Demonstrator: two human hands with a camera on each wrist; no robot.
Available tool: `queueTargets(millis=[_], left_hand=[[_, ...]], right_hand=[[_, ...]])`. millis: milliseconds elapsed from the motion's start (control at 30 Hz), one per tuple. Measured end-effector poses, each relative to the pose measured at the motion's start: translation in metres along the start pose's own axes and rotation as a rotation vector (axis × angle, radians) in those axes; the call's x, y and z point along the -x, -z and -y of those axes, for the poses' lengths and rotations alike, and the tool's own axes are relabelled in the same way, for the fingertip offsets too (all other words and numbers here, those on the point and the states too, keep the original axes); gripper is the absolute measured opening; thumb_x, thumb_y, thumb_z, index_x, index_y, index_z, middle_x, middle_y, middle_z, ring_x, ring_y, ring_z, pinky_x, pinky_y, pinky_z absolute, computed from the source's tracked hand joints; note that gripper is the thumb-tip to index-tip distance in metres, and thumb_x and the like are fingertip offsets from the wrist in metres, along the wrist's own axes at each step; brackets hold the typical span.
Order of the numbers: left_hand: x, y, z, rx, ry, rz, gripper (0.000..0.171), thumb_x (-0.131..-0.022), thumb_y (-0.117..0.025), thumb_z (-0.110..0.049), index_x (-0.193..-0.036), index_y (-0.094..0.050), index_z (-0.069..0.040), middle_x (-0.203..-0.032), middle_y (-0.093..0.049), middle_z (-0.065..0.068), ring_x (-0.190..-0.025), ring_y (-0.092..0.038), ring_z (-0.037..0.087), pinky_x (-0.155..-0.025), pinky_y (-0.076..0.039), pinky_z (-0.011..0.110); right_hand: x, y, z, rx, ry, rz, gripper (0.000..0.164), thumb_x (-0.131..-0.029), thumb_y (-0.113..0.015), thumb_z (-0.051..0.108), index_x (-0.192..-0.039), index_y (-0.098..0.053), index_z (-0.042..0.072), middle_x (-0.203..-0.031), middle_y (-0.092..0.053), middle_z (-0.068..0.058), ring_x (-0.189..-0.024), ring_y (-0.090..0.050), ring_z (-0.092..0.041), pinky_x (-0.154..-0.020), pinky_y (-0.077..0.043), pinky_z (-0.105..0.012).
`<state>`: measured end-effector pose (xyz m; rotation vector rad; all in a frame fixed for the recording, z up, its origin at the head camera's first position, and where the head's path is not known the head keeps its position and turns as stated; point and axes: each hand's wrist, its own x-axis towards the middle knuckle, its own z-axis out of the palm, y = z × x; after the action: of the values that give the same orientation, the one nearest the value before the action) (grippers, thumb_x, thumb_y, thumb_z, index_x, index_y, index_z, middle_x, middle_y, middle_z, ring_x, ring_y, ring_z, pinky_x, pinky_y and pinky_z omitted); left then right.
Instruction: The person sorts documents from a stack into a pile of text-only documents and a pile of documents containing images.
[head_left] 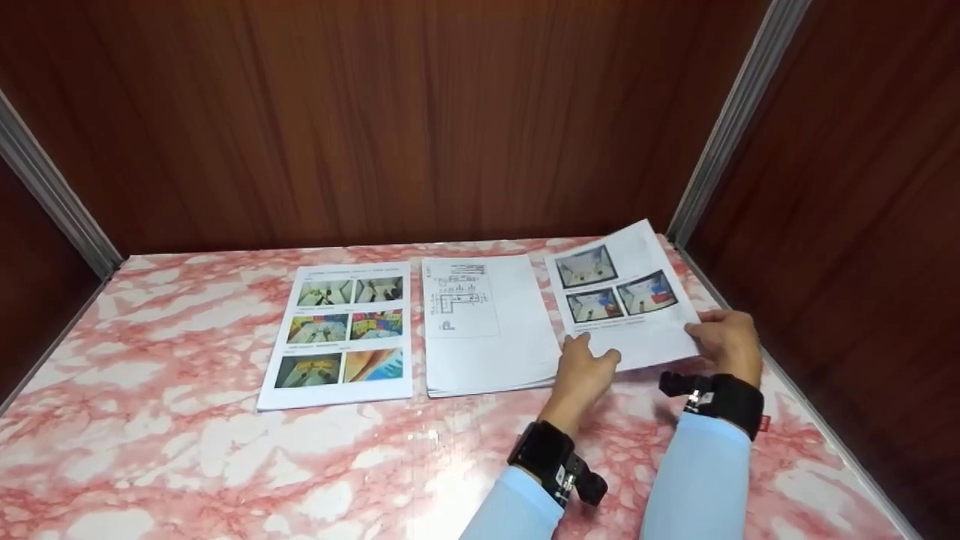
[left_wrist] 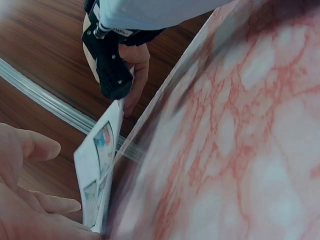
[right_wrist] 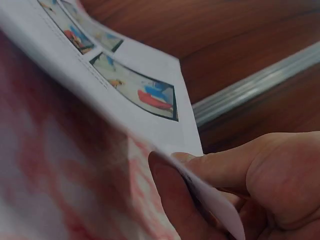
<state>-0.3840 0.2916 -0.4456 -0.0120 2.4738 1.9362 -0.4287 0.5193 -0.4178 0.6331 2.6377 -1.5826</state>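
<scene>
A printed sheet of paper [head_left: 660, 334] with several photos is raised off the table at the right, tilted and slightly curved. My right hand [head_left: 726, 341] pinches its lower right edge between thumb and fingers; the right wrist view shows the thumb on the printed face of the paper [right_wrist: 145, 122]. At the sheet's lower left corner is my left hand [head_left: 583, 375], thumb spread away from the fingers. In the left wrist view the fingers of that hand [left_wrist: 35, 200] lie fairly straight by the paper's edge, and whether they touch it is unclear.
Left of the raised sheet lies a paper stack [head_left: 491, 367] topped by a line diagram. Farther left is another stack [head_left: 341, 379] with a photo-printed page on top. The red-and-white marbled table [head_left: 187, 465] meets brown wood-grain panels [head_left: 375, 127] at the back and sides.
</scene>
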Motion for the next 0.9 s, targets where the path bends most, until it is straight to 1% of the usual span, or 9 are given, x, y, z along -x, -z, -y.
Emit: queueTargets(millis=[133, 200, 300, 400, 467, 600, 667, 833, 900], left_hand=[[-0.001, 0.003, -0.001, 0.026, -0.025, -0.026, 0.066, -0.091, -0.067, -0.016, -0.147, -0.047, 0.012, -0.152, -0.047, 0.033, -0.144, -0.044, 0.040, -0.120, -0.035, 0.043], [-0.002, 0.005, -0.002, 0.062, -0.047, -0.053, 0.066, -0.092, -0.066, -0.013, -0.149, -0.044, 0.013, -0.150, -0.050, 0.031, -0.141, -0.048, 0.039, -0.119, -0.038, 0.042], [-0.005, 0.010, -0.004, 0.139, -0.075, -0.101, 0.065, -0.094, -0.067, -0.008, -0.150, -0.041, 0.013, -0.144, -0.057, 0.028, -0.130, -0.059, 0.037, -0.109, -0.049, 0.040], [-0.009, 0.017, -0.004, 0.199, -0.093, -0.132, 0.064, -0.095, -0.067, -0.006, -0.150, -0.041, 0.013, -0.136, -0.064, 0.025, -0.115, -0.069, 0.032, -0.096, -0.057, 0.035], [-0.012, 0.022, -0.003, 0.187, -0.103, -0.148, 0.062, -0.095, -0.068, -0.007, -0.149, -0.043, 0.013, -0.128, -0.069, 0.023, -0.108, -0.071, 0.028, -0.091, -0.058, 0.033], [-0.017, 0.034, 0.000, 0.182, -0.101, -0.163, 0.056, -0.096, -0.068, -0.009, -0.145, -0.050, 0.012, -0.117, -0.074, 0.020, -0.103, -0.072, 0.025, -0.092, -0.058, 0.033], [-0.019, 0.040, 0.002, 0.195, -0.100, -0.172, 0.051, -0.097, -0.067, -0.009, -0.143, -0.055, 0.009, -0.111, -0.075, 0.018, -0.098, -0.072, 0.023, -0.089, -0.058, 0.034], [-0.023, 0.049, 0.006, 0.207, -0.122, -0.209, 0.035, -0.095, -0.068, -0.002, -0.129, -0.068, 0.004, -0.095, -0.078, 0.014, -0.075, -0.068, 0.017, -0.071, -0.058, 0.031], [-0.024, 0.052, 0.008, 0.192, -0.117, -0.222, 0.033, -0.094, -0.068, 0.000, -0.126, -0.069, 0.003, -0.095, -0.078, 0.015, -0.075, -0.068, 0.017, -0.070, -0.058, 0.031]], right_hand=[[0.004, 0.012, -0.003, -0.139, -0.042, 0.039, 0.058, -0.100, -0.066, 0.018, -0.151, -0.047, -0.001, -0.101, -0.065, -0.004, -0.079, -0.067, -0.013, -0.082, -0.060, -0.037], [0.004, 0.017, -0.004, -0.162, -0.054, 0.059, 0.062, -0.100, -0.066, 0.019, -0.154, -0.044, 0.000, -0.098, -0.065, 0.000, -0.079, -0.067, -0.010, -0.086, -0.059, -0.036], [0.004, 0.021, -0.004, -0.163, -0.070, 0.098, 0.067, -0.102, -0.065, 0.024, -0.159, -0.038, 0.004, -0.112, -0.064, -0.004, -0.084, -0.066, -0.010, -0.093, -0.057, -0.037], [0.003, 0.021, -0.003, -0.131, -0.062, 0.125, 0.071, -0.103, -0.064, 0.031, -0.162, -0.033, 0.005, -0.128, -0.057, -0.011, -0.087, -0.065, -0.011, -0.094, -0.055, -0.037], [0.002, 0.020, -0.001, -0.125, -0.053, 0.135, 0.073, -0.102, -0.064, 0.033, -0.162, -0.033, 0.005, -0.127, -0.057, -0.010, -0.087, -0.065, -0.010, -0.091, -0.055, -0.034], [0.000, 0.013, 0.003, -0.169, -0.012, 0.164, 0.073, -0.101, -0.067, 0.031, -0.159, -0.035, 0.002, -0.107, -0.064, -0.001, -0.082, -0.068, -0.010, -0.081, -0.058, -0.029], [-0.001, 0.009, 0.006, -0.191, 0.022, 0.192, 0.072, -0.101, -0.068, 0.028, -0.158, -0.034, 0.000, -0.101, -0.063, 0.002, -0.080, -0.068, -0.009, -0.078, -0.058, -0.027], [-0.001, -0.003, 0.012, -0.262, 0.048, 0.285, 0.066, -0.101, -0.069, 0.022, -0.154, -0.036, 0.000, -0.103, -0.062, 0.002, -0.082, -0.068, -0.011, -0.077, -0.058, -0.026], [-0.001, -0.006, 0.014, -0.268, 0.041, 0.313, 0.062, -0.100, -0.069, 0.020, -0.151, -0.038, 0.001, -0.101, -0.063, 0.002, -0.082, -0.069, -0.011, -0.077, -0.058, -0.027]])
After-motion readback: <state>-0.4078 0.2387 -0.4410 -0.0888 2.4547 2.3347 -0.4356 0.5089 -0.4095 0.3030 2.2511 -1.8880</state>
